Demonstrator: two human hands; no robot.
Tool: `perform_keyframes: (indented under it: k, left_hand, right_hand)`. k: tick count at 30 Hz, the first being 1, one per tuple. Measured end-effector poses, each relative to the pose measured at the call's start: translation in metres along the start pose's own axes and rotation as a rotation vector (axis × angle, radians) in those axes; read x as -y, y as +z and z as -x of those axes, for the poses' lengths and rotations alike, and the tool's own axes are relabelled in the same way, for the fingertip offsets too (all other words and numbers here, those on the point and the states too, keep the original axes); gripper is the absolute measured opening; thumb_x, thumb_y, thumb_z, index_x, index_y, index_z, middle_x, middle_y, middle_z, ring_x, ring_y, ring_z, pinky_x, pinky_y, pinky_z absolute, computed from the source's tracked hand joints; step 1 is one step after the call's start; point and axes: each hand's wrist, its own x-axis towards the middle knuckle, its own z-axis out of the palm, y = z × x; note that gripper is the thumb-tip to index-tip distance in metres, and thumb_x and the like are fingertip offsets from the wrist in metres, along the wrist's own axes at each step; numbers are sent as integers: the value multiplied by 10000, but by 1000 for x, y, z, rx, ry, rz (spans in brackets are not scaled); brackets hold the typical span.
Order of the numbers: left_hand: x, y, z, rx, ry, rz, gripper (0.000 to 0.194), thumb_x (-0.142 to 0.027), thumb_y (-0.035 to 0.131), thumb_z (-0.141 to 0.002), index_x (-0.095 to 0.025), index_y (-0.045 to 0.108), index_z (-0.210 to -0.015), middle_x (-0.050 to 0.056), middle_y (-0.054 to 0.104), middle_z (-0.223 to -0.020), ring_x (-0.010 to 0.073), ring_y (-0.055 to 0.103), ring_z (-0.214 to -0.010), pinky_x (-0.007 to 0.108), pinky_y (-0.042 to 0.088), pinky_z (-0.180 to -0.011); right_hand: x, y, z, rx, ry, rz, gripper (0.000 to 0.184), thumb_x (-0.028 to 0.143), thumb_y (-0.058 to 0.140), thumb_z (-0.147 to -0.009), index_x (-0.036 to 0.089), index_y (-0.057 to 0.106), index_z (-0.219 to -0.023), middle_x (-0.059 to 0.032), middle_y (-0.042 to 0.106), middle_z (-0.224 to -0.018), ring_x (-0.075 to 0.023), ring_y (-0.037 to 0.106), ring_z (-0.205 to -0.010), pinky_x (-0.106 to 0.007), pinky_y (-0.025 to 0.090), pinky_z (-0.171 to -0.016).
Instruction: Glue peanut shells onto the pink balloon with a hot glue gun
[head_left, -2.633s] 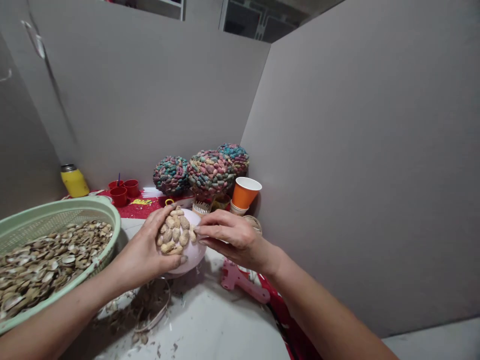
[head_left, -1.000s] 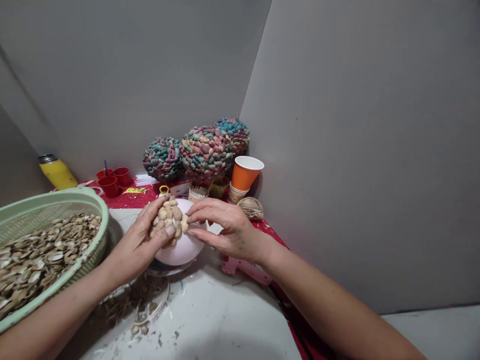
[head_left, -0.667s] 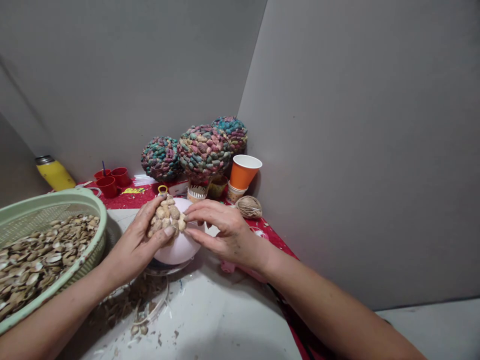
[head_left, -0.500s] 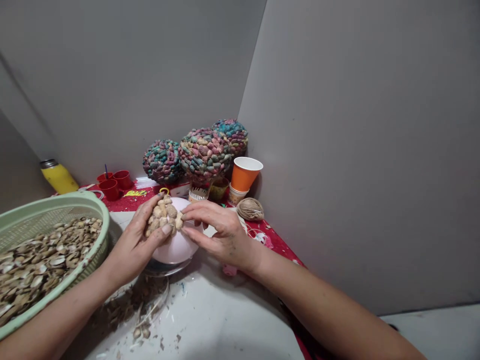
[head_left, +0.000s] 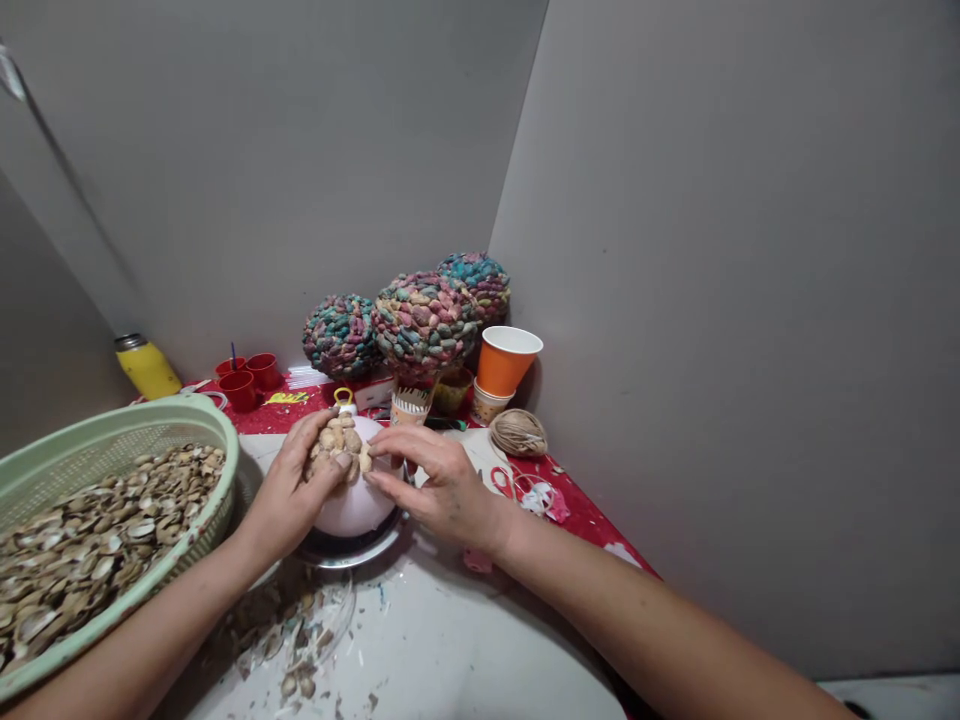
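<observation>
A pale pink ball (head_left: 349,505) rests on a round metal dish (head_left: 352,550) in front of me. A patch of tan shells (head_left: 337,440) covers its top left. My left hand (head_left: 289,495) wraps the ball's left side, thumb lying over the shell patch. My right hand (head_left: 435,485) comes in from the right, fingertips pinched on a single shell (head_left: 366,461) pressed against the edge of the patch.
A green basket (head_left: 150,425) holds several loose shells at the left. Three shell-covered coloured balls (head_left: 424,320), an orange paper cup (head_left: 508,360), a twine ball (head_left: 517,432), red cups (head_left: 241,388) and a yellow bottle (head_left: 148,366) stand behind. Shell debris (head_left: 289,640) lies near me. Grey partition walls enclose the corner.
The ball has come down from being held up and now sits on the metal dish. Both hands stay on it, the right still pressing a shell at the patch's edge.
</observation>
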Motion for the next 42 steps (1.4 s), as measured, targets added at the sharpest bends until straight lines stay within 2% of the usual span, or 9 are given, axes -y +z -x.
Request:
perform_keyframes:
  k: [11,17,22,32,42]
  left_hand:
    - [1,2,-1,23,-5,-2,575,-457,544,-855,-147,524,-1339,171,549,-1392,323,503,-1298,510,345,-1141]
    - [1,3,-1,26,15,-7,594,-470,521,-872,-121,516,-1353,186,541,-1400,323,499,-1302,509,345,-1142]
    - [5,3,-1,23,30,-4,557,-469,531,-876,-169,525,-1346,166,545,-1411,323,502,-1296,532,339,-1138]
    - [6,4,0,2,28,-10,542,-468,533,-880,-179,538,-1338,153,574,-1371,319,527,-1270,520,366,-1123]
    - [4,3,-1,-24,27,0,554,-542,504,-905,-193,540,-1334,146,553,-1388,313,502,-1299,512,347,-1137]
  right_hand:
    - [-1,0,3,22,-22,49,95,158,648,-913,173,648,-1007,-116,702,-1028,-214,665,-981,-368,557,-892]
    - [1,5,3,-18,-22,92,40,156,654,-914,153,653,-954,-120,701,-968,-216,668,-925,-357,568,-846]
    - [0,6,5,-40,-34,53,59,207,640,-939,171,674,-973,-107,710,-966,-208,675,-932,-363,581,-844]
    - [-3,4,7,-33,-26,28,115,177,621,-945,181,693,-1034,-106,725,-1007,-207,683,-974,-378,580,-883]
    - [-2,0,5,-40,-15,11,147,186,638,-940,191,700,-1074,-106,708,-1064,-195,681,-991,-352,571,-895]
